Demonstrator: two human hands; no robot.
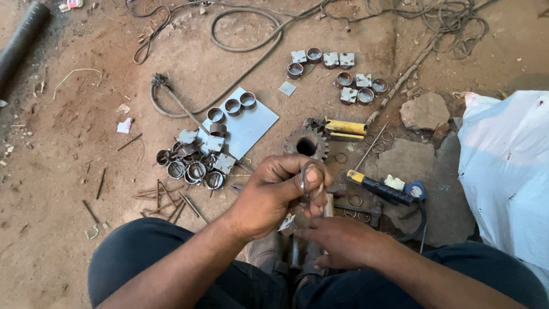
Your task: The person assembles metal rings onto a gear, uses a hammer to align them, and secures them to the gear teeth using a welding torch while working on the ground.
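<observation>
My left hand (273, 194) pinches a small metal ring (309, 180) between thumb and fingers, held upright just above a short metal bar (329, 205). My right hand (338, 240) lies lower, palm down, closed over metal parts between my knees; what it grips is mostly hidden. Behind the hands a rusty toothed gear (307, 144) lies flat on the dirt floor.
A grey metal sheet (251, 123) carries three short pipe rings. A pile of ring-and-plate pieces (193, 163) lies left, more (337, 77) at the back. Yellow tool (345, 128), black-handled tool (380, 187), flat stones (424, 111), cables (246, 34), white sack (506, 171), thin rods (168, 200).
</observation>
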